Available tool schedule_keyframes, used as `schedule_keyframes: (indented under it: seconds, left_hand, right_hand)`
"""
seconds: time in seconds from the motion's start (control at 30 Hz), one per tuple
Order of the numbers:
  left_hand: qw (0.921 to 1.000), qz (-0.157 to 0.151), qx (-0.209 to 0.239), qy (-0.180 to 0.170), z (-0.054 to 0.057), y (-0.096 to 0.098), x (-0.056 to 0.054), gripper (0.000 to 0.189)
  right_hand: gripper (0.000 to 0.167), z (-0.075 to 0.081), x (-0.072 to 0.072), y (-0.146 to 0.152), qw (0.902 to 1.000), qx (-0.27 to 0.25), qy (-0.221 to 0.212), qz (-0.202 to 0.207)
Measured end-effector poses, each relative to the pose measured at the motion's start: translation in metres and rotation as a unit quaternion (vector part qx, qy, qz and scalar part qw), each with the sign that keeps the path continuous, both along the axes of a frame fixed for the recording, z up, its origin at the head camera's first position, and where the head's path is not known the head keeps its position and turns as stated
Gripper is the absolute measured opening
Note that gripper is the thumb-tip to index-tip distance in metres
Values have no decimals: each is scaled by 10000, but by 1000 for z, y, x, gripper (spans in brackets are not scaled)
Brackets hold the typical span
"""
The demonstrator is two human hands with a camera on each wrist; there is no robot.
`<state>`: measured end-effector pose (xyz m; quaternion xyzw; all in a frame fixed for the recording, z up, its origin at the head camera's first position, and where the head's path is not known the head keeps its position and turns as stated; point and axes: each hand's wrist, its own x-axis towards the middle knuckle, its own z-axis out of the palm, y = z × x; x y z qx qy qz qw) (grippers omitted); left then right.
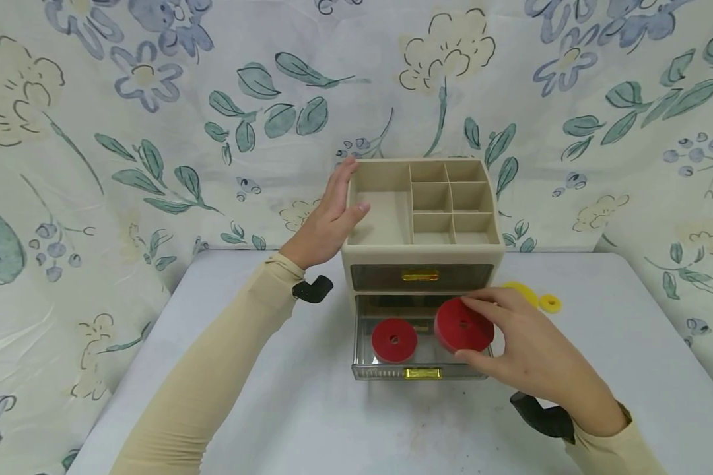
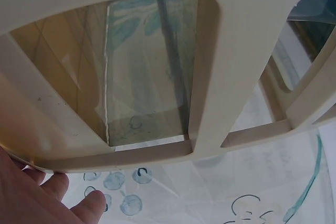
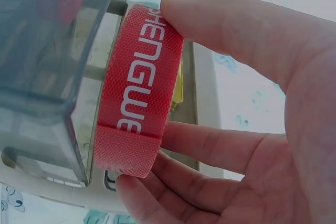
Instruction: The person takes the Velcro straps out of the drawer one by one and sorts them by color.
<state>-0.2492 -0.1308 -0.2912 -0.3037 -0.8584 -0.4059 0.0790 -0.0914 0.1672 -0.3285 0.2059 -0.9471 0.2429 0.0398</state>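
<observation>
A beige desk organizer [image 1: 423, 250] stands mid-table in the head view, its lower clear drawer [image 1: 386, 372] pulled out. Inside the drawer lies one red roll of hook-and-loop tape [image 1: 386, 349]. My right hand [image 1: 531, 346] holds a second, white-lettered red tape roll [image 3: 137, 82] between thumb and fingers, over the drawer's right part. In the right wrist view the thumb is at one end of this roll and fingers at the other. My left hand [image 1: 327, 221] grips the organizer's left wall, the thumb over its rim; fingertips also show at its edge in the left wrist view.
A larger yellow disc [image 1: 524, 290] and a small yellow ring [image 1: 550, 303] lie right of the organizer, the larger partly behind my right hand. The organizer's upper drawer [image 1: 380, 277] is closed. Flower-printed cloth [image 1: 273, 165] hangs behind the white table [image 1: 285, 409].
</observation>
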Motion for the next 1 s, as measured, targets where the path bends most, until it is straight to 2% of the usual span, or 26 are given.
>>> schedule_keyframes:
  seconds: [0.37,0.63,1.0]
  left_hand:
    - [10000,8,-17,38,0,-1,0,67]
    - [10000,2,-11,23,0,0,0,67]
    - [10000,-22,-16,16,0,0,0,67]
  right_hand:
    - [66,-2,5,13,9996,98,264,-94]
    - [69,-4,5,20,9994,13,136,-318]
    - [67,-11,4,33,9981,-21,258,-555]
